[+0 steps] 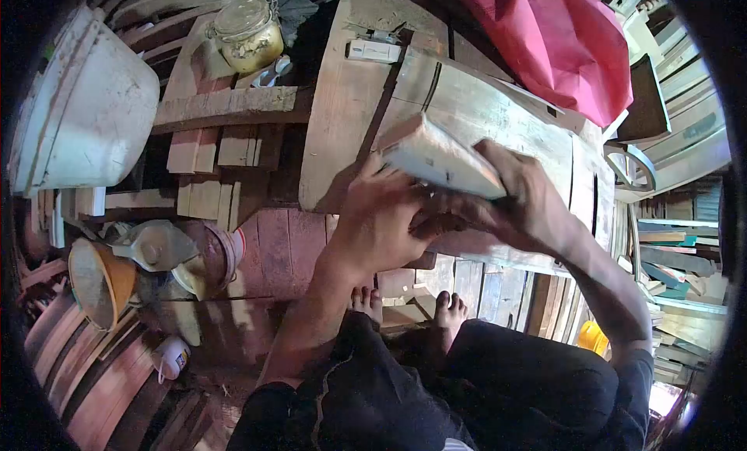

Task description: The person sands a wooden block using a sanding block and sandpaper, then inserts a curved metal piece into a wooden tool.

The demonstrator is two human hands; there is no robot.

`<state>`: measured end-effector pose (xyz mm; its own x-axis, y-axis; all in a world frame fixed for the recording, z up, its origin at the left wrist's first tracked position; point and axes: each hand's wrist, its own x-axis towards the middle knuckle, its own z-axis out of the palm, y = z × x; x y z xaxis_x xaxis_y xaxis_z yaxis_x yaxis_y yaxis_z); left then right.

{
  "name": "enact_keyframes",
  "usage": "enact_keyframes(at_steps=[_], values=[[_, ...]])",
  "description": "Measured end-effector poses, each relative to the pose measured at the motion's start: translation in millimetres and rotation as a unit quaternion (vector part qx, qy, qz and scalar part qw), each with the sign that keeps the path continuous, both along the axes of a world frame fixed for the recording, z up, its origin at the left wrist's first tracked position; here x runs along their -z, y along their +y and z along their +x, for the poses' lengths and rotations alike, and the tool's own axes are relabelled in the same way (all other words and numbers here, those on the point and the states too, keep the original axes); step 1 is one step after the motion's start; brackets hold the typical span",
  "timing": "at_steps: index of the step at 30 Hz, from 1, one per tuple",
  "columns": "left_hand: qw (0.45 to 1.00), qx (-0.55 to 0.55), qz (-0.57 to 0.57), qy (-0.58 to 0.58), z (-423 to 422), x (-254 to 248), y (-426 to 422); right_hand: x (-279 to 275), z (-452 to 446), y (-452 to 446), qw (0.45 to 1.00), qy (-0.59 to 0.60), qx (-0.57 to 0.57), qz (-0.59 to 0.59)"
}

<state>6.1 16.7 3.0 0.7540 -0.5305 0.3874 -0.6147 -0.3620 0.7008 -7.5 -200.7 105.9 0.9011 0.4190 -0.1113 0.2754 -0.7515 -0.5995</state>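
A short, pale piece of wood (443, 161), slightly smeared by motion, is held up tilted in front of me, over the near edge of the wooden workbench (490, 101). My left hand (381, 217) grips its left end from below, fingers curled. At the other end, my right hand (525, 190) is closed round the right edge, with the thumb along the top. Some fingers of both hands are hidden behind the wood and each other. Near the back of the bench lies a small white rectangular thing (374, 52).
Pink cloth or sheeting (556, 50) covers the back right. On the left are a white tub (97, 101), a lidded glass jar (247, 35), an orange-rimmed container (101, 284) and stacked planks (85, 365). My bare feet (450, 315) rest below the bench. Timber fills the right side.
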Motion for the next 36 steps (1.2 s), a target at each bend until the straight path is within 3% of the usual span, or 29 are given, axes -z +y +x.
enact_keyframes(at_steps=[1,3,5,7,9,10,17,19,21,22,23,25,27,29,31,33,35,36], values=[[0.999,0.018,0.017,0.038,1.6,-4.5,1.3,-1.3,-0.3,0.6,1.000,-0.001,0.000,0.000],[0.999,0.017,0.035,0.006,-0.7,0.5,1.6,-3.6,-0.4,1.1,1.000,0.000,0.000,-0.009],[0.998,-0.030,-0.018,-0.045,-7.2,8.9,0.5,2.4,-8.8,4.3,0.999,0.004,-0.034,0.033],[0.997,0.017,-0.045,-0.055,-0.6,7.1,0.8,2.7,-7.5,5.4,0.997,-0.032,-0.062,0.046],[0.993,0.038,0.069,0.090,-1.2,-2.1,1.8,5.5,-2.3,-4.9,1.000,-0.025,-0.014,0.003],[0.999,-0.019,0.034,-0.021,0.4,-4.6,0.2,3.3,4.8,-2.9,0.999,-0.034,0.014,-0.030],[0.999,0.029,-0.016,0.029,-3.0,7.1,-0.9,3.8,-4.0,-4.3,0.998,0.006,-0.053,0.038],[1.000,0.003,0.005,-0.007,1.0,-3.4,-0.8,3.7,3.5,-9.3,0.998,0.041,0.037,-0.006],[0.998,-0.009,0.007,-0.062,2.9,-4.4,-1.1,0.7,2.6,-7.7,0.997,0.060,0.051,-0.008],[0.998,0.026,0.056,0.033,-1.8,-2.5,0.9,-3.6,-4.6,-2.2,0.999,0.032,-0.010,0.006],[0.996,0.005,-0.070,-0.058,-1.1,12.7,0.4,-5.9,-9.2,2.7,0.997,0.003,-0.069,0.020],[0.991,0.003,-0.131,-0.006,-0.1,12.6,-1.3,-4.1,-9.8,4.8,0.996,-0.038,-0.081,0.007],[0.998,0.025,0.037,0.039,1.9,-4.0,0.8,1.1,-1.6,-6.2,1.000,-0.018,-0.018,0.006],[0.999,-0.020,0.003,-0.028,0.6,-8.4,-1.0,5.0,5.5,-7.3,0.999,-0.014,0.023,-0.018],[0.999,0.017,0.000,0.030,-3.9,-5.2,1.5,3.4,-2.7,-2.1,0.999,-0.038,-0.019,0.005],[1.000,-0.003,-0.015,-0.025,-4.9,1.4,-0.4,-4.3,-4.4,3.8,0.998,0.013,-0.046,0.032],[0.999,0.030,-0.007,0.044,0.1,0.5,-1.7,-0.7,2.0,-1.3,0.999,0.007,-0.029,0.022],[0.999,-0.006,0.012,-0.035,1.9,-6.5,-1.2,3.3,9.1,-4.4,1.000,0.024,0.013,0.013]])
